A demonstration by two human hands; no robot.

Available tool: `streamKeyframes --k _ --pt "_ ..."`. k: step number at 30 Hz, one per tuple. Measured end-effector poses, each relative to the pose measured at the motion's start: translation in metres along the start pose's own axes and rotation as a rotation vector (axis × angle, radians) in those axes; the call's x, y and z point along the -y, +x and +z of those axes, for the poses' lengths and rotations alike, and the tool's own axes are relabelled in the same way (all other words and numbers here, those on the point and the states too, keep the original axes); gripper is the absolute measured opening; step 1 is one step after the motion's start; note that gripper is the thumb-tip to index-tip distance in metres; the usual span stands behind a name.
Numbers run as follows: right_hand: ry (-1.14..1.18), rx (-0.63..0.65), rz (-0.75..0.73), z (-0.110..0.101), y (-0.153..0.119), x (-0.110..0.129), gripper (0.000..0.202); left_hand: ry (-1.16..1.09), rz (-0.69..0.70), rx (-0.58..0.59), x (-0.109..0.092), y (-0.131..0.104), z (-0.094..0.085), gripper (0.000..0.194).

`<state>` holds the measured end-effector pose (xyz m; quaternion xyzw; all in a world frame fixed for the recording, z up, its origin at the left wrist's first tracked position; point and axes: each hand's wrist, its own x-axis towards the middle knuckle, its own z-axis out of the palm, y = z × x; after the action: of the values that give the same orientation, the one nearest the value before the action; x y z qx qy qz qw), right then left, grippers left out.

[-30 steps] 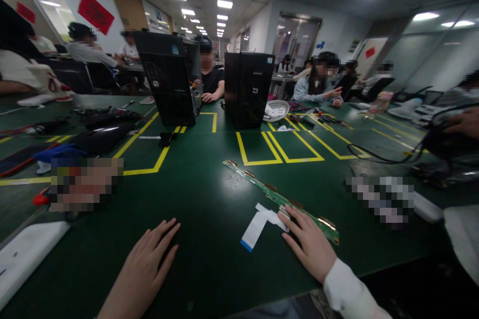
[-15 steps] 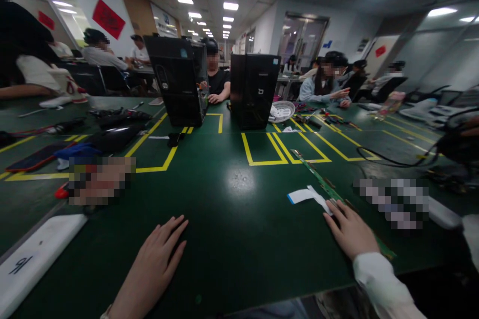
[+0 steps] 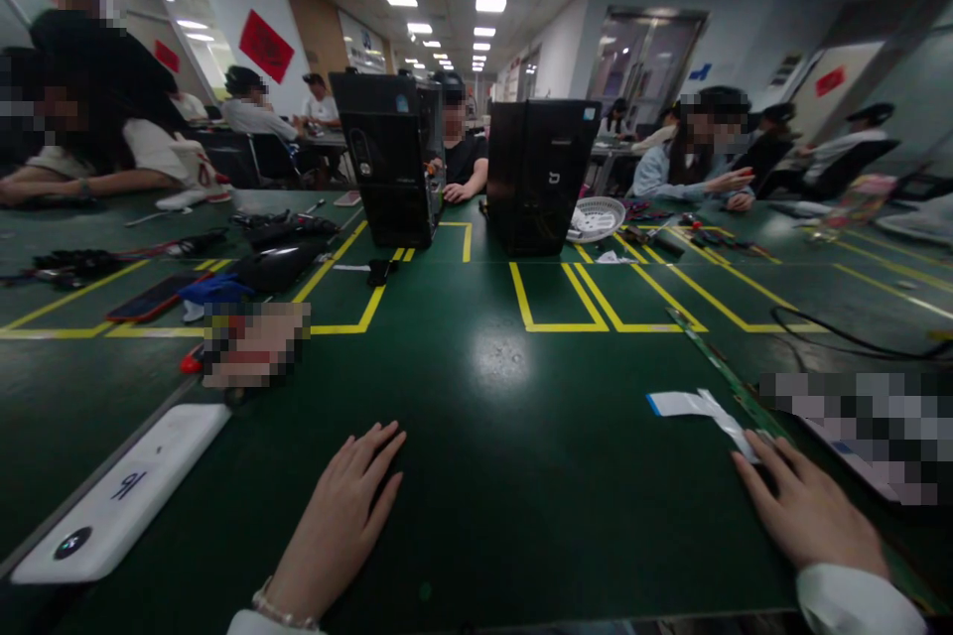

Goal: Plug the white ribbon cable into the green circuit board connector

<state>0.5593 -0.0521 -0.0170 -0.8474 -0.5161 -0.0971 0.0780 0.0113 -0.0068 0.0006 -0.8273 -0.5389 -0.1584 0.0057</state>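
My left hand [image 3: 346,506] lies on the green table, palm down, its fingers stretched out and nothing in them. A beaded bracelet circles that wrist. On the right, my right hand [image 3: 815,506] also rests palm down with fingers extended. Its fingertips touch the end of a white ribbon cable [image 3: 681,404] with a blue tip. Beside the cable, a long narrow green circuit board strip [image 3: 719,372] runs slantwise and passes partly under that hand. Whether the cable joins the strip is hidden by my fingers.
Two black computer towers [image 3: 540,179] stand ahead; a person sits behind them. At left are a white device [image 3: 126,496], a blue cloth [image 3: 215,290] and dark tools. A white basket [image 3: 596,218] stands beyond, and a black cable [image 3: 841,342] curves at right. Yellow tape marks the table.
My view has turned to the left, so everything appears shifted rightward. Both hands keep about the same pose on the table, the right one still by the ribbon cable and strip.
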Motion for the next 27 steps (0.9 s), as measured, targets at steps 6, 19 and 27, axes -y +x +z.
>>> streamKeyframes --k 6,19,27 --pt "-0.017 0.012 0.042 -0.007 0.0 0.005 0.082 0.009 -0.003 0.008 -0.005 0.0 -0.005 0.047" --pt "0.036 0.043 0.129 -0.018 -0.002 0.021 0.083 -0.001 -0.016 0.027 -0.003 0.0 -0.004 0.048" --pt "0.079 -0.046 0.039 0.006 0.001 0.006 0.078 -0.019 -0.024 0.024 -0.003 0.001 -0.004 0.048"
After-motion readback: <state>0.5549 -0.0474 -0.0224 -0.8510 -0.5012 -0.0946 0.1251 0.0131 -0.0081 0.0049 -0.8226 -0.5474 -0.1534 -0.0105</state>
